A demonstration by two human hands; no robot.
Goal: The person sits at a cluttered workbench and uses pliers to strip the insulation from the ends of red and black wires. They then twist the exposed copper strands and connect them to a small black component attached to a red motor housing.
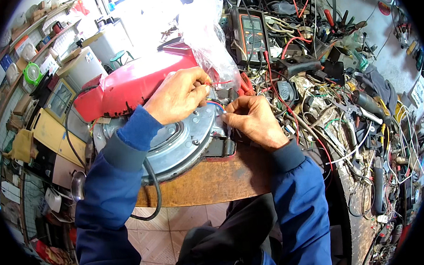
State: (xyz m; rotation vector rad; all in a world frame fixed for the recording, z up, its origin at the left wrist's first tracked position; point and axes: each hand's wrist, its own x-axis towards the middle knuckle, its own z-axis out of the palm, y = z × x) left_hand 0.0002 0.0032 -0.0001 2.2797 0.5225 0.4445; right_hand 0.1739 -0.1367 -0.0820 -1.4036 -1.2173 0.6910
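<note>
On the wooden bench lies an opened appliance with a round grey metal base [186, 151] and a red plastic shell [127, 91]. Over the base, my left hand [180, 95] is closed in a pinch on a thin red wire [222, 82], whose free end points right. Just to the right and lower, my right hand [256, 120] pinches at the appliance's edge, by a bundle of blue and red wires [215, 103]. What sits between its fingertips is too small to make out. A clear plastic bag [211, 45] hangs behind both hands.
A multimeter [251, 35] stands at the back, its red lead [279, 87] running down the right side. Tangled cables and parts [341, 110] crowd the right. A thick black cord [156, 194] loops over the wooden bench's [196, 187] front edge. Shelves [35, 26] line the left.
</note>
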